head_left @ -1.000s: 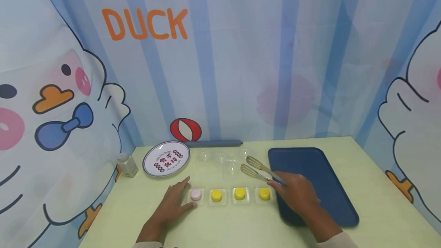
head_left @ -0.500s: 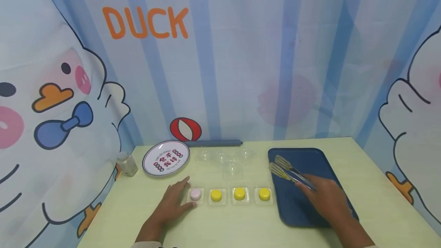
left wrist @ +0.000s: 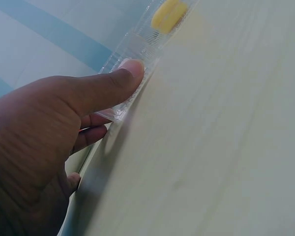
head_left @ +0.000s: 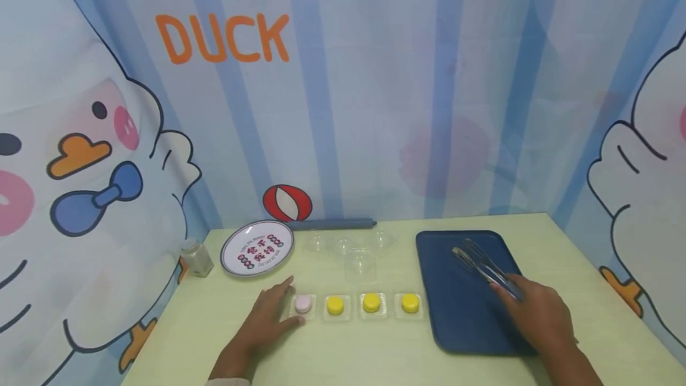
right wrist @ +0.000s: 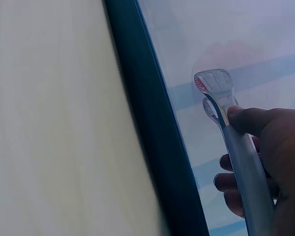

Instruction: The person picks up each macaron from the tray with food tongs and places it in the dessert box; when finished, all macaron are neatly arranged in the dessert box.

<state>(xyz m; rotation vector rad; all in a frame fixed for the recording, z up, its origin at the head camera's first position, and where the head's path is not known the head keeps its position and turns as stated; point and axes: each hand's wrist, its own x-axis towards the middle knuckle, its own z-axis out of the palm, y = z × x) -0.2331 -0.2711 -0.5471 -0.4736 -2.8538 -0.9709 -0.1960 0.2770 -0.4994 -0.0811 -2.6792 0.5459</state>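
Note:
My left hand (head_left: 262, 323) holds a clear square plastic box base between thumb and fingers, at the left end of a row on the table; a pink macaron (head_left: 303, 303) sits in it. To its right, several yellow macarons (head_left: 371, 302) lie in matching clear bases, one each. In the left wrist view the thumb (left wrist: 130, 71) covers the near side of the base, hiding most of the pink macaron. My right hand (head_left: 543, 314) grips metal food tongs (right wrist: 248, 182) with slotted ends, above the dark blue tray (head_left: 466, 320). Nothing shows between the tongs' ends.
Clear plastic domed lids (head_left: 360, 264) lie behind the row. A white plate (head_left: 236, 255) with red print is at the back left, beside a small glass shaker (head_left: 198, 260). A grey-blue rod (head_left: 332, 224) lies along the back edge, against the printed curtain (head_left: 370, 106).
My right hand has carried the tongs rightward from near the rightmost yellow macaron to over the blue tray. The left hand has stayed at the pink macaron's base.

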